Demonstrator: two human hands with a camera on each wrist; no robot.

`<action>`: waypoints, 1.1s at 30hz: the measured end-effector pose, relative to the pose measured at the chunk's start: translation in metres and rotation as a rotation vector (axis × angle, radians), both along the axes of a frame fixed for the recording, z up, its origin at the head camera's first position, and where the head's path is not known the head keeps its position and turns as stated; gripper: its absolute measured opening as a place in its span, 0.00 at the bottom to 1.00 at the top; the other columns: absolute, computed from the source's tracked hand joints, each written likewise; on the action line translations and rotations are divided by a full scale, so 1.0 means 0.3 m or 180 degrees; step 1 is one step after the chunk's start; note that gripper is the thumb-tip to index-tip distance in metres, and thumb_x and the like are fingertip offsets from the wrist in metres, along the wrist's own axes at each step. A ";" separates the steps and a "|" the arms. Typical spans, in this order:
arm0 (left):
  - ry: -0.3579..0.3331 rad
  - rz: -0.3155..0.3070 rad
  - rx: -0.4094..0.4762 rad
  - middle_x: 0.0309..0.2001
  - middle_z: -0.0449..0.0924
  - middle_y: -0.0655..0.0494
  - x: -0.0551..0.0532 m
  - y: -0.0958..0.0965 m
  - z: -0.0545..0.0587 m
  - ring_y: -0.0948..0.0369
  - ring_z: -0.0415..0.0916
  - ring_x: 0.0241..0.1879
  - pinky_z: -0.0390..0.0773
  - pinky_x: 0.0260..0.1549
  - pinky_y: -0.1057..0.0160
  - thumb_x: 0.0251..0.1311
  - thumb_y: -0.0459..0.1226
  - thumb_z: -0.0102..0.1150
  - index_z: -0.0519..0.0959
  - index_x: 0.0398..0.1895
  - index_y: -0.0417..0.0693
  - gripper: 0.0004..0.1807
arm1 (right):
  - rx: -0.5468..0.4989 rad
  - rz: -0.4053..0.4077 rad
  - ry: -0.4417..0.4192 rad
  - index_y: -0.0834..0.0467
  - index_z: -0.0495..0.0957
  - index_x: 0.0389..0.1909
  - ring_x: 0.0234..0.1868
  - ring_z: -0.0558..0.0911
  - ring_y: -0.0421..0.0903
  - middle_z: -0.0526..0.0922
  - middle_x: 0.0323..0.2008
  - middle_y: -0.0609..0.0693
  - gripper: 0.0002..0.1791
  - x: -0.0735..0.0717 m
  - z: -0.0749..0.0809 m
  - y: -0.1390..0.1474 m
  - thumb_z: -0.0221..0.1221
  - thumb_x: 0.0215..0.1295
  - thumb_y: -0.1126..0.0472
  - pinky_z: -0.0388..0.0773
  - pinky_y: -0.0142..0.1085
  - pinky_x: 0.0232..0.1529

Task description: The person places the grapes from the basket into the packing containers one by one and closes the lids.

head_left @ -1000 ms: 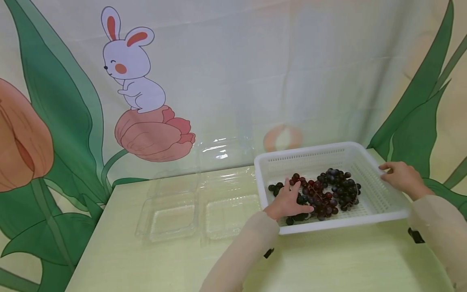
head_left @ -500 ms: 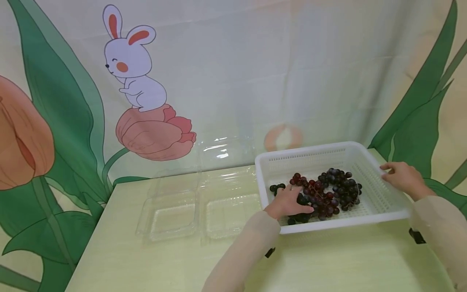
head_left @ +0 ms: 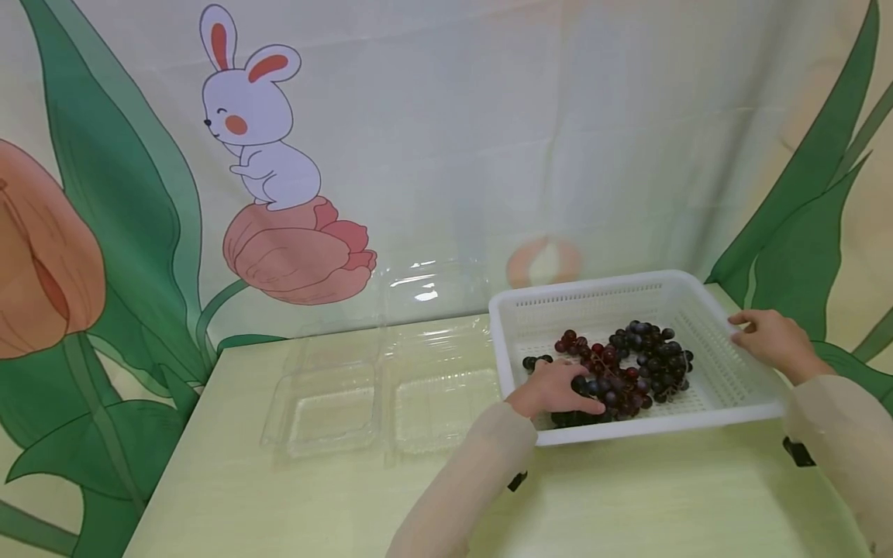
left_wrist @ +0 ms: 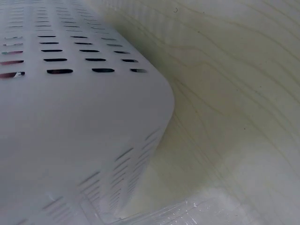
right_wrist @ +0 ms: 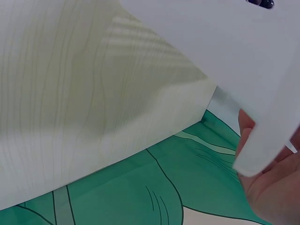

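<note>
Note dark grapes [head_left: 619,386] beneath left hand [head_left: 553,386] (cannot tell grip), basket [head_left: 663,425] pinched in right hand [head_left: 777,342], boxes [head_left: 335,418] toward nine o'clock

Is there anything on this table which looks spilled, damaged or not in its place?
Nothing stands out: the visible red and black grapes lie inside the white perforated plastic basket, and the clear rectangular plastic containers show no obvious damage.

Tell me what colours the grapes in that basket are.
The grapes are dark red and blackish; the head view shows them best.
</note>
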State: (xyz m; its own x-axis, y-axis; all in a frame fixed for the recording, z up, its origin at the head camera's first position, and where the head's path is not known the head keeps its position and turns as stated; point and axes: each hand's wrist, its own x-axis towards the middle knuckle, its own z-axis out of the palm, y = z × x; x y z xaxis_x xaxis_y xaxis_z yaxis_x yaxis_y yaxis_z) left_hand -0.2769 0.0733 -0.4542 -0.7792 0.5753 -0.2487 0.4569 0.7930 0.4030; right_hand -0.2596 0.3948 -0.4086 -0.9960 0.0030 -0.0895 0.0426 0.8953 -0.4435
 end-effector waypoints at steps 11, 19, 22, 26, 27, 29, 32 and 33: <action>-0.0133 0.0076 0.0179 0.59 0.65 0.60 0.009 -0.002 0.008 0.56 0.59 0.58 0.63 0.54 0.58 0.42 0.58 0.61 0.69 0.53 0.59 0.32 | 0.0014 0.0020 -0.0015 0.70 0.64 0.54 0.43 0.72 0.66 0.70 0.47 0.74 0.25 -0.002 -0.002 0.002 0.49 0.61 0.57 0.70 0.43 0.30; -0.0139 0.0143 0.0259 0.51 0.69 0.61 0.010 0.003 0.009 0.56 0.63 0.52 0.67 0.48 0.60 0.40 0.57 0.63 0.70 0.44 0.57 0.28 | 0.0023 -0.0013 -0.0033 0.70 0.64 0.55 0.43 0.71 0.66 0.69 0.47 0.74 0.26 -0.003 -0.003 0.002 0.49 0.61 0.56 0.70 0.43 0.30; -0.0144 0.0104 0.0317 0.44 0.72 0.64 0.008 0.002 0.010 0.62 0.66 0.43 0.65 0.46 0.63 0.40 0.56 0.64 0.68 0.41 0.57 0.26 | 0.0017 -0.0018 -0.0028 0.70 0.64 0.55 0.43 0.72 0.66 0.69 0.47 0.74 0.25 -0.003 -0.005 0.003 0.49 0.61 0.56 0.71 0.42 0.30; -0.0215 0.0108 0.0400 0.37 0.72 0.67 0.009 -0.001 0.012 0.66 0.64 0.35 0.64 0.42 0.66 0.40 0.55 0.65 0.67 0.36 0.57 0.24 | -0.0006 -0.0019 -0.0028 0.70 0.64 0.55 0.42 0.73 0.65 0.69 0.47 0.74 0.26 0.000 -0.004 0.003 0.49 0.61 0.56 0.71 0.41 0.28; -0.0230 0.0113 0.0412 0.36 0.71 0.67 0.009 -0.001 0.013 0.65 0.63 0.35 0.64 0.40 0.67 0.40 0.55 0.65 0.66 0.35 0.57 0.24 | -0.0009 -0.0022 -0.0027 0.70 0.64 0.55 0.41 0.73 0.65 0.69 0.47 0.74 0.26 0.000 -0.004 0.003 0.49 0.61 0.56 0.70 0.41 0.28; -0.0262 0.0142 0.0432 0.35 0.71 0.67 0.011 -0.002 0.013 0.64 0.62 0.35 0.64 0.36 0.67 0.40 0.55 0.65 0.65 0.34 0.58 0.23 | -0.0008 -0.0026 -0.0025 0.70 0.64 0.54 0.41 0.73 0.65 0.69 0.47 0.74 0.26 0.002 -0.003 0.003 0.49 0.61 0.56 0.70 0.41 0.28; -0.0306 0.0187 0.0455 0.36 0.71 0.65 0.011 -0.001 0.012 0.62 0.61 0.37 0.65 0.33 0.68 0.40 0.55 0.65 0.65 0.34 0.59 0.24 | 0.0000 -0.0036 -0.0020 0.69 0.64 0.55 0.42 0.72 0.65 0.69 0.47 0.74 0.25 0.002 -0.003 0.000 0.49 0.62 0.56 0.70 0.41 0.28; -0.0331 0.0206 0.0466 0.36 0.71 0.64 0.012 -0.001 0.012 0.62 0.61 0.38 0.65 0.32 0.67 0.39 0.55 0.65 0.65 0.34 0.59 0.24 | -0.0001 -0.0038 -0.0022 0.69 0.64 0.55 0.42 0.72 0.65 0.69 0.47 0.74 0.25 0.003 -0.003 0.000 0.49 0.62 0.56 0.70 0.41 0.28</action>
